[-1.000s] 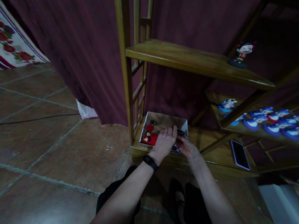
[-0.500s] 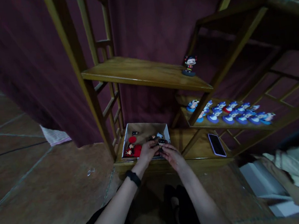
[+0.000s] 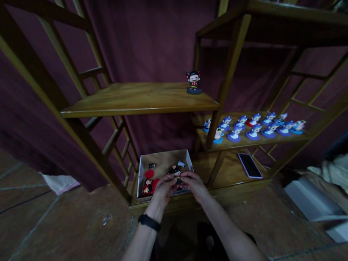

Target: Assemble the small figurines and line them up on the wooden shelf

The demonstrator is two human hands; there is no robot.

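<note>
Both my hands meet over the near edge of an open cardboard box (image 3: 161, 158) on the lowest wooden shelf. My left hand (image 3: 162, 190) and my right hand (image 3: 194, 184) pinch a small black-haired figurine (image 3: 177, 173) between their fingertips, holding it upright just above the box. Inside the box lie red and black figurine parts (image 3: 149, 185). A black band sits on my left wrist.
A finished black-haired figurine (image 3: 193, 81) stands on the middle shelf (image 3: 131, 99). Rows of blue figurines (image 3: 250, 127) fill a lower shelf to the right, with a phone (image 3: 250, 165) below them. White boxes and cloth (image 3: 336, 194) lie on the tiled floor at right.
The view swung right and up, revealing more of the shelving. My hands left off rummaging in the box and came together, lifting a small figurine between them.
</note>
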